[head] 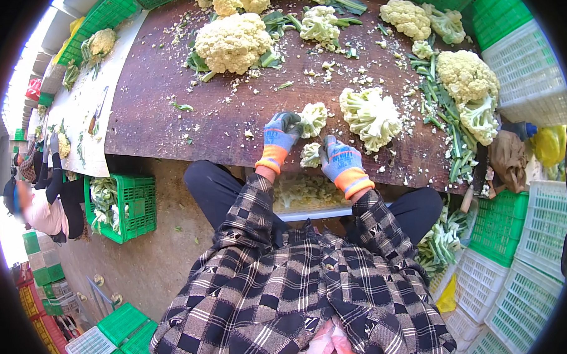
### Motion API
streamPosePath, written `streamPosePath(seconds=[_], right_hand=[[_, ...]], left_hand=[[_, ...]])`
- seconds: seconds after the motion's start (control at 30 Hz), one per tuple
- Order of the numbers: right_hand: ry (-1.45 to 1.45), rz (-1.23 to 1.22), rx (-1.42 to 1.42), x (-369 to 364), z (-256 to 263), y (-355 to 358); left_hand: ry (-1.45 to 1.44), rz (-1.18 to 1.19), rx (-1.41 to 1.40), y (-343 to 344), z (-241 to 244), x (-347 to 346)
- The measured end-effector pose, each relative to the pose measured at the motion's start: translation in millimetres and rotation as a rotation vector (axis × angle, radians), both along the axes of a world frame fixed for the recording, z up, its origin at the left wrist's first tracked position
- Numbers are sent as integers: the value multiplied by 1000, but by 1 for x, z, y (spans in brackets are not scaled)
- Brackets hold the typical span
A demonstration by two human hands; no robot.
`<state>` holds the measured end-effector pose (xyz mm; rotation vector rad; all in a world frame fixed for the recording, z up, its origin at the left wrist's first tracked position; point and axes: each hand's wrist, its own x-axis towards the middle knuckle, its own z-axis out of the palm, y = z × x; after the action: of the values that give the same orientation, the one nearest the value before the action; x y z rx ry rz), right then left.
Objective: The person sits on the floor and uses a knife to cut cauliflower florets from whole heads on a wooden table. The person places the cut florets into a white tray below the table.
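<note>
Both my hands wear grey-blue gloves with orange cuffs, low over the near edge of a brown tabletop [159, 111]. My left hand [281, 134] has its fingers curled against a cauliflower floret [313, 120]. In my right hand [340, 160], a smaller floret [310, 155] is held by the fingertips on its right side. Just beyond and right of my hands lies a larger piece of cut cauliflower [371, 115], stems facing up. Below the table edge, between my knees, a white-rimmed container [313, 215] holds many florets.
A whole cauliflower [234, 44] sits farther back, with another head [467, 76] at right beside trimmed leaves [461, 156]. A wooden handle [467, 198] projects at the table's right corner. Stacked crates [500, 225] stand right. At left are a green crate [139, 208] and a co-worker [45, 208].
</note>
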<state>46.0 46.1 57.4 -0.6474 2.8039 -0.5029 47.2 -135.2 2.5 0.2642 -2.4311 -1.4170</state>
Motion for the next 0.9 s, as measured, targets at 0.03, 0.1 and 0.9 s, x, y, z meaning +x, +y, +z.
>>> streamPosePath(seconds=[0.03,0.1,0.9], right_hand=[[-5,25,34,-3,3,-3],[-14,69,104,-13,13,-6],[-182,-13,68,-11,-39,78]], left_hand=[[-9,4,-17,0,-2,1],[-25,6,-49,0,-5,0],[-227,27,1,-3,-19,-8]])
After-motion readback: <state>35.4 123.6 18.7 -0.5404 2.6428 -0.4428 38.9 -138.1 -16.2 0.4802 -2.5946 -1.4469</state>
